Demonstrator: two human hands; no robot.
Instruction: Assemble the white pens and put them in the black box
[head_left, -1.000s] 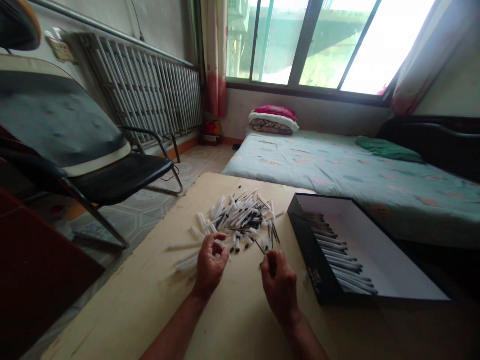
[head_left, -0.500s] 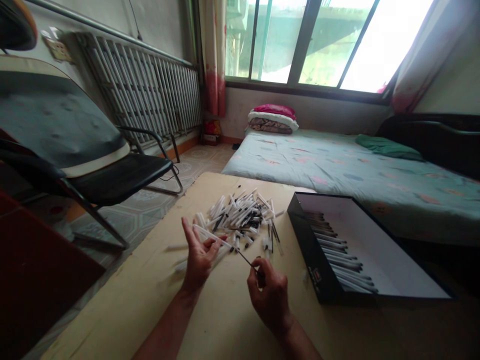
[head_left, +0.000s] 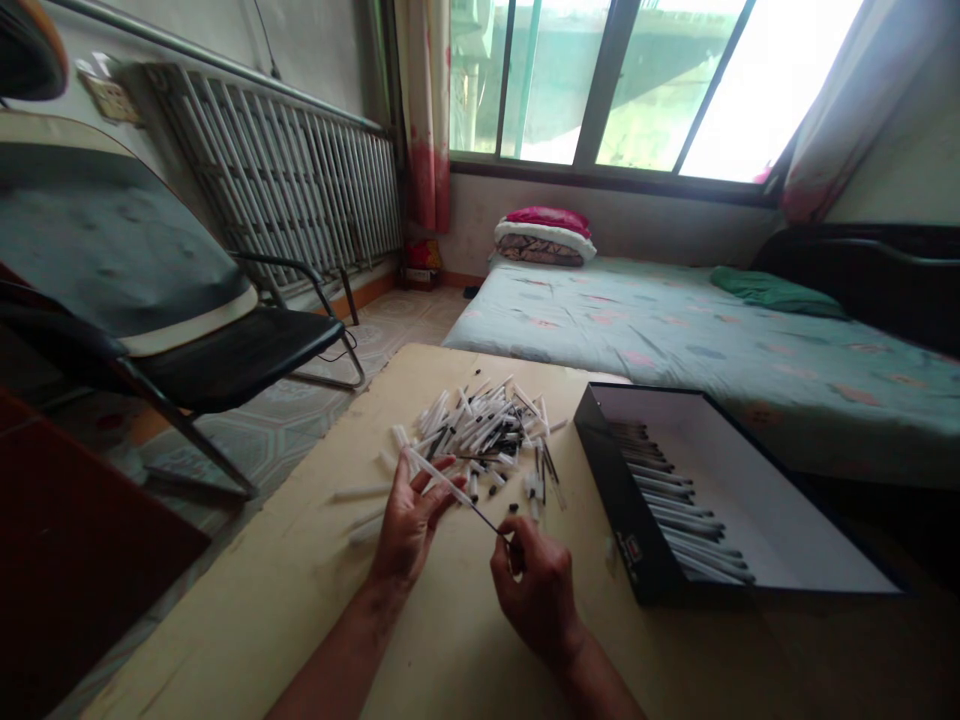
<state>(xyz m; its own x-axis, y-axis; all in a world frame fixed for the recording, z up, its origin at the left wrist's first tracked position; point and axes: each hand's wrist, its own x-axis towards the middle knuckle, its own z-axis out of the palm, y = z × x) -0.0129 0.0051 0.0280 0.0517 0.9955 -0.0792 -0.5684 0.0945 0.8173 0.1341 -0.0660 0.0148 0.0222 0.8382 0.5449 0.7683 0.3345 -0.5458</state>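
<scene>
Between thumb and fingers, my left hand [head_left: 409,525] grips a white pen barrel [head_left: 431,470], tilted down to the right. A thin dark pen refill [head_left: 486,519] sticks out of the barrel's lower end. My right hand [head_left: 534,580] is closed, its thumb and forefinger pinching the refill's outer end. Just beyond both hands lies a loose pile of white and black pen parts [head_left: 484,420]. A small black cap [head_left: 513,508] lies near my right fingertips.
A black box [head_left: 615,500] with a row of pens [head_left: 690,520] inside stands on the right of the cream table [head_left: 247,610]. Behind the table is a bed [head_left: 585,310]. A folding chair [head_left: 247,350] stands at the left.
My left fingers have closed in more around the barrel, the raised forefinger now lowered. The right hand has barely shifted and keeps its pinch on the refill.
</scene>
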